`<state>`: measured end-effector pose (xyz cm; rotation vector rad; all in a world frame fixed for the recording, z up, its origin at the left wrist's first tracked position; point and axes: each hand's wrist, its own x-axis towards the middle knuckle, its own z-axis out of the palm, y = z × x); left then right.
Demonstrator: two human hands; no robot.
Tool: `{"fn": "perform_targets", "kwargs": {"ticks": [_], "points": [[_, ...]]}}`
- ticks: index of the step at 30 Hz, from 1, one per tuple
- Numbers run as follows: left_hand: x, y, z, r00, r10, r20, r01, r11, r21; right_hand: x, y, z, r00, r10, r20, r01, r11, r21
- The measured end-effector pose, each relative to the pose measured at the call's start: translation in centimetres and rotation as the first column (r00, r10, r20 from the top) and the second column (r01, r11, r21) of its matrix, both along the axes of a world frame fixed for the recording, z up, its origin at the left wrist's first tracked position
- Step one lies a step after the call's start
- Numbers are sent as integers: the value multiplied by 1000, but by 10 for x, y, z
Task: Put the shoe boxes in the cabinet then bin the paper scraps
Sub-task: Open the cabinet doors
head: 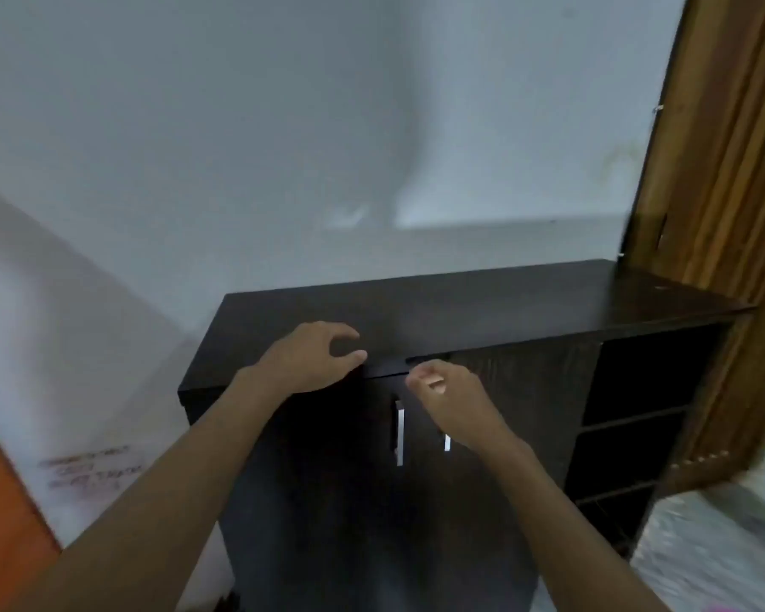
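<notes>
Dark wood lies under the left hand [310,357], loosely curved and empty at the top front edge of the cabinet [504,302]. The right hand [449,401] curls before its doors [526,404], grip unclear. It stands against a pale wall [283,148].

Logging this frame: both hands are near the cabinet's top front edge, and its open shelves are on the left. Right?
No. The head view shows the open shelves on the right of the cabinet; left hand and right hand are near its top front edge.
</notes>
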<state>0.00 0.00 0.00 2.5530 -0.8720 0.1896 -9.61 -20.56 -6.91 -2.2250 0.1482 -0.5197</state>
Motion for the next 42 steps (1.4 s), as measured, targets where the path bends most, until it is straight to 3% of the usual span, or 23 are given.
{"fn": "perform_targets", "kwargs": {"ticks": [4,9,14,20,24,30,34,38,42], "points": [[-3,-2,-26,998,66,-16,-67,997,-36,-1,10,-50,985,-16,-173,42,988,147],[-4,-7,-44,976,170,137,-160,984,-82,4,23,-69,990,-21,-139,62,952,300],[2,-7,-47,971,190,145,-171,976,-132,15,32,-70,993,-118,-27,121,941,317],[8,-4,-54,980,143,137,-118,977,-179,20,43,-73,986,-165,-26,162,904,395],[12,-3,-59,985,114,127,-78,963,-259,9,58,-80,949,-314,-17,291,855,429],[15,-3,-57,978,97,185,-55,974,-220,-21,84,-90,880,-475,-18,420,760,496],[13,-2,-58,980,86,181,-44,974,-222,-52,99,-84,868,-496,-25,457,778,431],[11,-1,-56,982,89,166,-53,977,-209,-107,122,-78,899,-437,-23,406,814,416],[13,1,-52,994,36,105,-20,989,-149,-169,142,-51,984,-139,-113,178,834,522]]}}
